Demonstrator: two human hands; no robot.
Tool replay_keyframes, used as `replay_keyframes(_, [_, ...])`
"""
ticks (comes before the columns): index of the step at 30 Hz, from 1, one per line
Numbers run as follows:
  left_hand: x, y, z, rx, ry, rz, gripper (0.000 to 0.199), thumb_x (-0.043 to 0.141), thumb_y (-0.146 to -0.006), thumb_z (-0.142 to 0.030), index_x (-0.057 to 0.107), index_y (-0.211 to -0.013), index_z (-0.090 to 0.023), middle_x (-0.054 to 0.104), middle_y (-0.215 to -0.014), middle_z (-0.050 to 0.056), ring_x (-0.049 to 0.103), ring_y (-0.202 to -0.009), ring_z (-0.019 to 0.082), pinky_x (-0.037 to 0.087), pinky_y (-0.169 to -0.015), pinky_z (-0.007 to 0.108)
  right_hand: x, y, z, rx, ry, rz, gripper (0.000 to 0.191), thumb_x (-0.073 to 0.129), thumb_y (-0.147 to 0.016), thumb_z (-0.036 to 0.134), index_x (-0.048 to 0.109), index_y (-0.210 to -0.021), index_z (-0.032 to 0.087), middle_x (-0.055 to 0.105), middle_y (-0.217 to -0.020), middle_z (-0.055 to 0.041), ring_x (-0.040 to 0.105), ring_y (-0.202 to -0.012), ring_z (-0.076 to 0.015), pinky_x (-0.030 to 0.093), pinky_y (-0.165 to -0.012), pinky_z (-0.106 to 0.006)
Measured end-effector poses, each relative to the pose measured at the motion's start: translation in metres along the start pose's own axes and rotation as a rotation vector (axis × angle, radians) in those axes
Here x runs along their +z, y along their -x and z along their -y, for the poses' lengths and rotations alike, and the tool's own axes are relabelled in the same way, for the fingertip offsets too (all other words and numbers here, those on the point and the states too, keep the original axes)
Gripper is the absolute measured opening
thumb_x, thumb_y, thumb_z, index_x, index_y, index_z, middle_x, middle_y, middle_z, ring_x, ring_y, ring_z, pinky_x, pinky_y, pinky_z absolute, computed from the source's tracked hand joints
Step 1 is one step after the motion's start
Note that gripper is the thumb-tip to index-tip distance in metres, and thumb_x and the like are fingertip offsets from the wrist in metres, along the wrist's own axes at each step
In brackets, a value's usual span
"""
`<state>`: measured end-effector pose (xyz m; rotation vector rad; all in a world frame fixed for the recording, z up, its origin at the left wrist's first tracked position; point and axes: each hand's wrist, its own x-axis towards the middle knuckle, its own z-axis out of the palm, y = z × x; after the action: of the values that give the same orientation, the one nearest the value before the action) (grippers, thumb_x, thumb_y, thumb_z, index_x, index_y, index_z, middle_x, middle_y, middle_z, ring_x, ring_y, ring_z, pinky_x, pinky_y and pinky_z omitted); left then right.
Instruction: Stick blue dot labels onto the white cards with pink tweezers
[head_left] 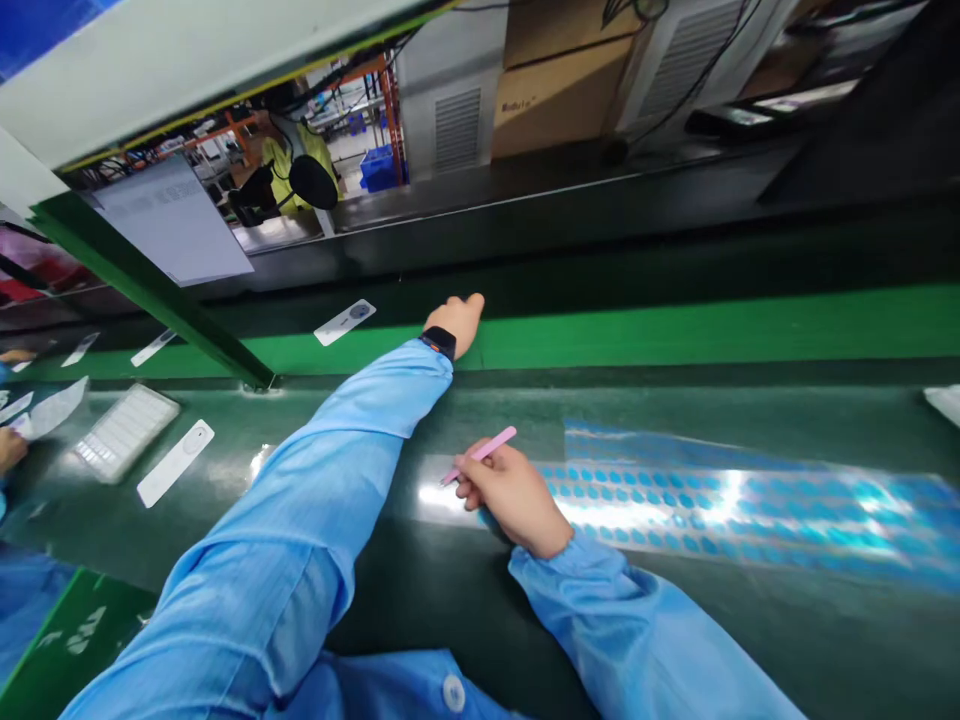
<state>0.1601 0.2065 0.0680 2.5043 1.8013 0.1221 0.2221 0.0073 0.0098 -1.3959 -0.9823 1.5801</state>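
My left hand (pixel 459 322) is stretched out over the green belt, a dark band on its wrist. Its fingers are bent and mostly turned away from view, so whether they hold anything is hidden. Lower and to the right, my right hand (pixel 517 490) grips pink tweezers (pixel 487 450), tip pointing down-left over the near end of a clear sheet. Rows of blue round stickers (pixel 637 495) cover that sheet, which runs right along the green bench. A white card with a dark round part (pixel 345 322) lies on the belt left of my left hand.
Another white card (pixel 175 463) and a clear tray (pixel 127 432) lie on the bench at left. A green post (pixel 157 290) rises beside the belt (pixel 675 335). A co-worker's hand (pixel 10 449) shows at the far left edge. Cardboard boxes (pixel 562 95) stand behind.
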Motion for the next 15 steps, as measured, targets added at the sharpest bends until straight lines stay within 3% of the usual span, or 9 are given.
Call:
replay_keyframes(5, [-0.037, 0.019, 0.052, -0.122, 0.020, -0.113, 0.039, 0.043, -0.088, -0.006, 0.047, -0.126, -0.016, 0.055, -0.118, 0.017, 0.060, -0.111, 0.029, 0.046, -0.092, 0.040, 0.000, 0.000, 0.002, -0.015, -0.064, -0.010, 0.016, 0.066, -0.077, 0.023, 0.057, -0.066, 0.016, 0.061, -0.051, -0.0036, 0.054, -0.038, -0.0119, 0.043, -0.037, -0.020])
replay_keyframes(8, [-0.044, 0.060, 0.083, -0.197, 0.162, -0.271, 0.030, 0.057, -0.076, -0.005, 0.055, -0.103, -0.017, 0.059, -0.108, 0.010, 0.059, -0.107, 0.027, 0.046, -0.094, 0.038, 0.001, 0.000, 0.003, -0.003, -0.143, -0.026, 0.018, 0.070, -0.075, 0.023, 0.055, -0.066, 0.016, 0.061, -0.051, -0.0031, 0.054, -0.040, -0.0117, 0.045, -0.037, -0.019])
replay_keyframes(11, [-0.032, 0.129, 0.095, -0.184, 0.380, -0.297, 0.024, 0.058, -0.070, -0.004, 0.052, -0.087, -0.020, 0.061, -0.093, 0.002, 0.061, -0.096, 0.021, 0.048, -0.090, 0.035, -0.001, 0.003, 0.006, -0.036, -0.211, -0.036, 0.028, 0.079, -0.069, 0.031, 0.054, -0.067, 0.017, 0.060, -0.052, -0.0027, 0.057, -0.043, -0.0125, 0.046, -0.037, -0.019])
replay_keyframes(15, [0.007, 0.209, 0.087, -0.251, 0.517, -0.118, 0.027, 0.059, -0.067, -0.004, 0.048, -0.084, -0.022, 0.058, -0.091, 0.001, 0.060, -0.074, 0.015, 0.052, -0.074, 0.031, -0.021, 0.013, 0.018, -0.227, -0.141, -0.070, 0.040, 0.085, -0.062, 0.045, 0.057, -0.070, 0.018, 0.062, -0.055, -0.0019, 0.059, -0.046, -0.0137, 0.049, -0.040, -0.021])
